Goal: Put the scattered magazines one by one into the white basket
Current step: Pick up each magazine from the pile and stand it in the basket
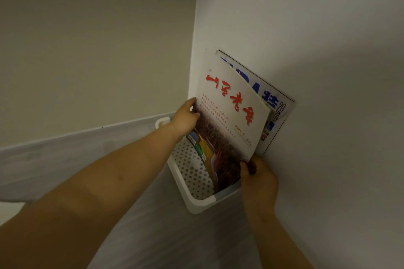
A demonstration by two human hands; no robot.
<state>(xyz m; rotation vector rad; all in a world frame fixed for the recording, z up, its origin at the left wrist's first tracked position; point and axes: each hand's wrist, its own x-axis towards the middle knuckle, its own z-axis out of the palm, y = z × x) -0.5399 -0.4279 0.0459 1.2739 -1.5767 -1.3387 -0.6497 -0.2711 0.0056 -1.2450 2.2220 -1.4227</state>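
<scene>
A white perforated basket (192, 185) sits on the floor in the corner of the room. A magazine with red calligraphy on a white cover (231, 120) stands tilted inside it. My left hand (185, 118) grips its left edge, and my right hand (258, 179) pinches its lower right corner. Behind it a second magazine with blue lettering (277, 107) leans against the right wall, its lower part hidden by the front one.
A beige wall (98, 39) closes the left side and a white wall (328, 50) the right. A grey baseboard (65, 153) runs along the left wall. Grey wood-look floor (175, 236) lies in front of the basket.
</scene>
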